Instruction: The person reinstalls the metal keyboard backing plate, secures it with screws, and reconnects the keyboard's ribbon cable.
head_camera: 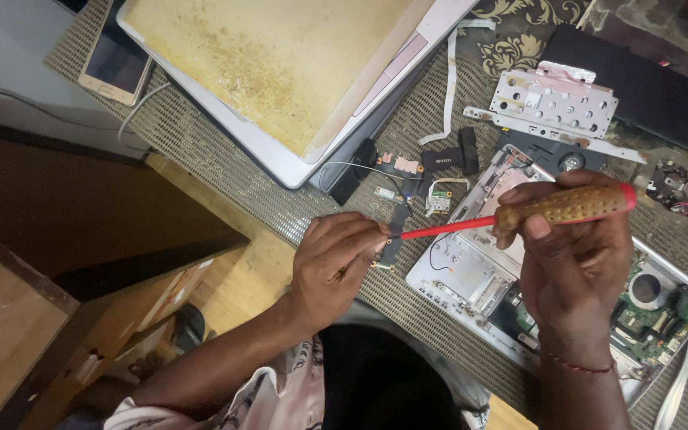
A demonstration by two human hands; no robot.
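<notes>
Over opened laptop base [471,275]: right hand [575,263] grips screwdriver [551,209]; left hand [336,259] pinches small circuit board [392,243].

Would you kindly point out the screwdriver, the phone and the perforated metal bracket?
screwdriver [564,205]: head view, on its brown handle.
phone [115,62]: head view, middle of its dark screen.
perforated metal bracket [555,102]: head view, centre of the plate.

Near the desk's [280,231] front edge: small circuit board [392,243] in left hand [332,263], screwdriver [535,213] in right hand [571,263] just beside it, above opened laptop base [471,279]. Behind, toward far edge: laptop lid [280,72]. Phone [115,62] at far left corner. Metal bracket [555,103] far right.
</notes>
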